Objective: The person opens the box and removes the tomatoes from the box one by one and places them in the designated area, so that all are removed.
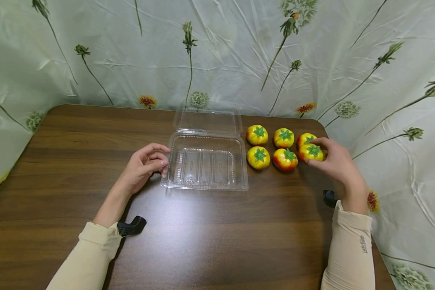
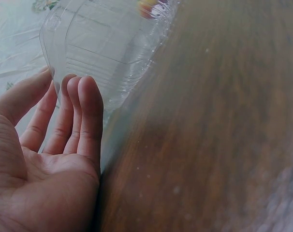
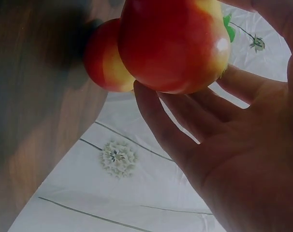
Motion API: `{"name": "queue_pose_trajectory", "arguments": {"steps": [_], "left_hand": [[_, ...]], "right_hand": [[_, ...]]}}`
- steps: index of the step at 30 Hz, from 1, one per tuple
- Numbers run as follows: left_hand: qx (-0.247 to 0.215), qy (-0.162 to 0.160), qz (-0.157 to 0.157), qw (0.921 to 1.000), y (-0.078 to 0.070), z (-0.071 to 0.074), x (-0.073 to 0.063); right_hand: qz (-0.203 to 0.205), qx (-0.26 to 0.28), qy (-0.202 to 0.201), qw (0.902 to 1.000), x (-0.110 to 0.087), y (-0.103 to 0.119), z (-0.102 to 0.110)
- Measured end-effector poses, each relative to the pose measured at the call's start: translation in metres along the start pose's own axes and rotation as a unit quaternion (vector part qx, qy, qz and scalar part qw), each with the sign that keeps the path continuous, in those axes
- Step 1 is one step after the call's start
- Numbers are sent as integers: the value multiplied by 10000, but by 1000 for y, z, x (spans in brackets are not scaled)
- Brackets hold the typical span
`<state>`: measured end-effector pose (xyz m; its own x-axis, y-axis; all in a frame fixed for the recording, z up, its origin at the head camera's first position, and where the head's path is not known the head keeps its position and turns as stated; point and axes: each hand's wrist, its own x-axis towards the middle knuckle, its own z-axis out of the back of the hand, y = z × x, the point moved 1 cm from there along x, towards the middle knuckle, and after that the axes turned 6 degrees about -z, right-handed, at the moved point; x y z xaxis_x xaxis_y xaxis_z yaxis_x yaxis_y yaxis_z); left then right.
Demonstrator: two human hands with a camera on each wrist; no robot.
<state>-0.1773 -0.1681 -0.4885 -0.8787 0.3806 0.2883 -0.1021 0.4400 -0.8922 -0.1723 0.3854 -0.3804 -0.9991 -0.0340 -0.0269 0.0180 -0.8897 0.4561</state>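
Observation:
A clear plastic clamshell box (image 1: 204,187) stands with its lid (image 1: 208,121) folded back behind it. Thumb and fingers of my left hand (image 1: 139,171) pinch its left rim, which also shows between them in the left wrist view. At the right, my right hand (image 1: 338,163) holds a yellow-and-red tomato (image 1: 310,153) with a green star-shaped top, its glossy red side filling much of the right wrist view. Just behind it lies another tomato (image 1: 303,139), partly hidden. Several similar tomatoes (image 1: 285,160) sit in two rows between the box and my right hand.
All of this is on a dark brown wooden table (image 1: 188,245) with rounded back corners. A pale cloth (image 1: 232,52) printed with flowers hangs behind the table and along its right side.

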Motion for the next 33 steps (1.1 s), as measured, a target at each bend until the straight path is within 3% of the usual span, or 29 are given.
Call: {"name": "queue_pose_trajectory", "arguments": {"steps": [12, 33], "left_hand": [[17, 25, -6, 10000, 0, 0, 0], [70, -20, 36, 10000, -1, -1, 1]], "right_hand": [[-78, -71, 187, 9998, 2, -2, -2], [-78, -37, 81, 9999, 8, -5, -10]]}}
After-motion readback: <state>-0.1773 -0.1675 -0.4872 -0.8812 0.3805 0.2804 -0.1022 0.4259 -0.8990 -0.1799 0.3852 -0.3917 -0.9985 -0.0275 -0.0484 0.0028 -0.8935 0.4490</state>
